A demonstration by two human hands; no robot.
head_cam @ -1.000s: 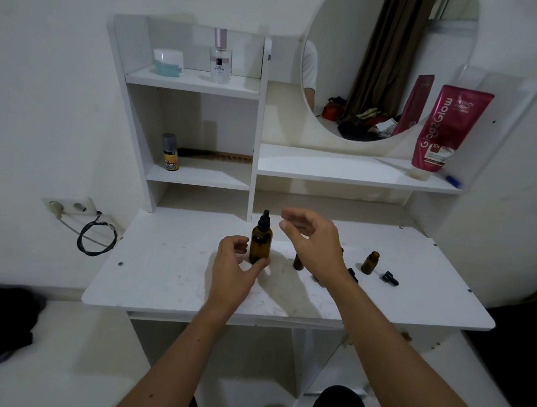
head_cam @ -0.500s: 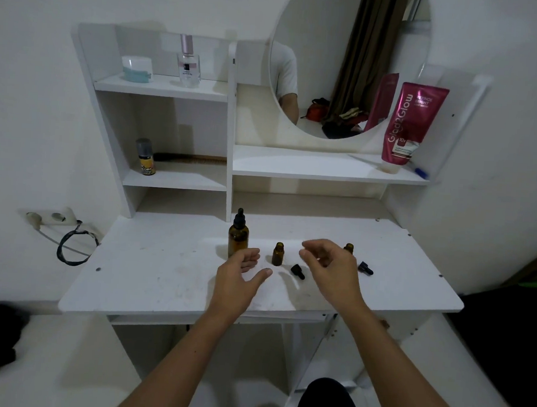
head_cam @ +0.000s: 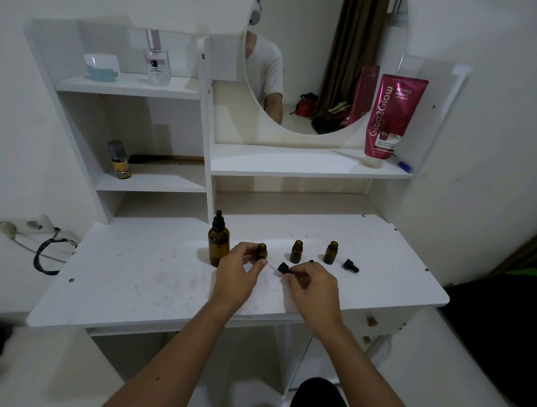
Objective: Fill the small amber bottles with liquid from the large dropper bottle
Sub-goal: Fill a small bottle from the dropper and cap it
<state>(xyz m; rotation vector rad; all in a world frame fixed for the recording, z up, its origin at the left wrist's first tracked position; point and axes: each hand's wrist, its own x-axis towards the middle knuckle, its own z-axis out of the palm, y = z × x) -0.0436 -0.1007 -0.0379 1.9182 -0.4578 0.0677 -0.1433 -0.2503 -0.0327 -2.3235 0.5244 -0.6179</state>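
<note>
The large amber dropper bottle [head_cam: 218, 243] stands capped and upright on the white desk [head_cam: 149, 278]. Just right of it, my left hand [head_cam: 237, 273] grips a small uncapped amber bottle [head_cam: 261, 252] between thumb and fingers. My right hand [head_cam: 311, 286] pinches a black dropper cap [head_cam: 283, 268] beside that bottle. Two more small amber bottles stand uncapped to the right, one in the middle [head_cam: 296, 251] and one further right [head_cam: 331, 252]. Another black dropper cap [head_cam: 351, 266] lies on the desk at the far right.
Shelves rise behind the desk with a perfume bottle [head_cam: 157, 58], a white jar [head_cam: 101, 67], a small spray can [head_cam: 119, 160] and a pink tube [head_cam: 392, 116]. A round mirror [head_cam: 326, 59] hangs above. A black cable [head_cam: 50, 254] hangs off the desk's left side.
My left hand has moved right from the large bottle and closed on a small bottle. My right hand has dropped to the desk and picked up a black cap. The camera has shifted.
</note>
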